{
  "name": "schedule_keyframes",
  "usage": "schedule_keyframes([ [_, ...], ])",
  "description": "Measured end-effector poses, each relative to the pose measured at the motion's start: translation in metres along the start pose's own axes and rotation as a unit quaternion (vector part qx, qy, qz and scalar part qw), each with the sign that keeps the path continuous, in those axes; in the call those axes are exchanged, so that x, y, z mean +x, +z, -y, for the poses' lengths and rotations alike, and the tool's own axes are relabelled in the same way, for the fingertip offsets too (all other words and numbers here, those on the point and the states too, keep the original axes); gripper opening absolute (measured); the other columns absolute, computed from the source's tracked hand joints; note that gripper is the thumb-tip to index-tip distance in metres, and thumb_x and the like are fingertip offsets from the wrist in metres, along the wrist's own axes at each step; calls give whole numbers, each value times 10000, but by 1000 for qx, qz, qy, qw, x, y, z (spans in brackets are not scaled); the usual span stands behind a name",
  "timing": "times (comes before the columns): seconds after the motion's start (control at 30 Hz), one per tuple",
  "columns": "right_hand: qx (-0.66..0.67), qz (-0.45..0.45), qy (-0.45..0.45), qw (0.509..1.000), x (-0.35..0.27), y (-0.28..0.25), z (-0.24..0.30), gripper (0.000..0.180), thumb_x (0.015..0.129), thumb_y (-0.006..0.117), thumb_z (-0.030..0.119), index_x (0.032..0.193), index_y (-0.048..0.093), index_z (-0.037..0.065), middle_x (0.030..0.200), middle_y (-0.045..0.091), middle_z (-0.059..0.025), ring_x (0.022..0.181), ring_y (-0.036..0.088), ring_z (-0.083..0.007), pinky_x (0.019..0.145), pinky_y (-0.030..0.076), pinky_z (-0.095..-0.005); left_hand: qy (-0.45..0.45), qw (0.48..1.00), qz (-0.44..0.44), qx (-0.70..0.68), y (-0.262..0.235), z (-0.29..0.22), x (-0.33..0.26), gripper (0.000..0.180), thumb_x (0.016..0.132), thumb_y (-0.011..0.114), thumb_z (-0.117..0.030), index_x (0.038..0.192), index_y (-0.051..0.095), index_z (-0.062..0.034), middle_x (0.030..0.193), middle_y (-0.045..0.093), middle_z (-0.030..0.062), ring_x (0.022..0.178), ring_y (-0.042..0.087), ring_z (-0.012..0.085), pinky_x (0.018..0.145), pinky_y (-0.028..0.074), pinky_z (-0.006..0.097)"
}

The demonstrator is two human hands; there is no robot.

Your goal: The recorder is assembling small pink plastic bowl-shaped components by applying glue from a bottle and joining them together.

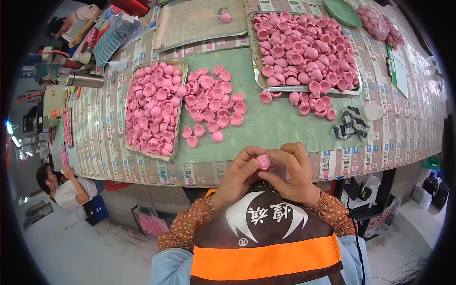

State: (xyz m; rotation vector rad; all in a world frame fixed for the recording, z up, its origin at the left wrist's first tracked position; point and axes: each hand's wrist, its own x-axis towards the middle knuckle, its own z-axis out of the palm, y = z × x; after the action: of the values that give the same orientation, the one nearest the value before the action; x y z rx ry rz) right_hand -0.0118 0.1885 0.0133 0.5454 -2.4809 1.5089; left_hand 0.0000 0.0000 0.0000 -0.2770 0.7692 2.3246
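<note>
In front of my chest, just off the near table edge, a small round pink plastic piece (264, 162) with little raised bumps sits between my fingertips. The thumb and fingers of my left hand (240, 173) pinch it from the left. My right hand (293, 175) is curled against its right side, thumb and forefinger closed on it; whether a tool is also in these fingers is hidden. Loose pink half shells (216, 102) lie on the green mat (256, 128) beyond my left hand, some hollow side up. More pink pieces (311, 104) lie on the mat further right.
A metal tray (178, 135) heaped with pink shells stands at left, a larger heaped tray (355, 90) at far right. Behind is a flat tray (199, 26) with one pink piece. A striped cloth (351, 124) lies right. Two people sit at left, beyond a steel flask (85, 80).
</note>
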Motion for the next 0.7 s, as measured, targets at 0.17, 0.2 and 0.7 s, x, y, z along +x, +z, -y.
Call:
schedule_keyframes([
  [0.17,51,-13,-23,998,2,2,-8,427,692,847,81,1071,661,10,919,598,-121,769,589,-227,627,477,-319,-4,1000,-9,3,4,-1,6,252,1027,527,-177,1241,456,-64,1161,597,63,1109,579,136,975,469,289],
  [0.2,53,-13,-22,998,0,3,-8,427,692,847,81,1071,661,10,919,598,-121,769,589,-227,627,477,-319,-4,1000,-11,3,1,1,5,252,1027,527,-177,1241,456,-64,1161,597,63,1109,579,136,975,469,289],
  [0.7,-41,-28,-81,995,4,-17,-15,360,708,803,10,1035,655,-4,917,586,-128,756,573,-243,621,467,-312,88,972,-62,208,20,-40,25,240,973,609,-148,1158,479,-67,1080,595,51,982,583,116,882,511,281],
])
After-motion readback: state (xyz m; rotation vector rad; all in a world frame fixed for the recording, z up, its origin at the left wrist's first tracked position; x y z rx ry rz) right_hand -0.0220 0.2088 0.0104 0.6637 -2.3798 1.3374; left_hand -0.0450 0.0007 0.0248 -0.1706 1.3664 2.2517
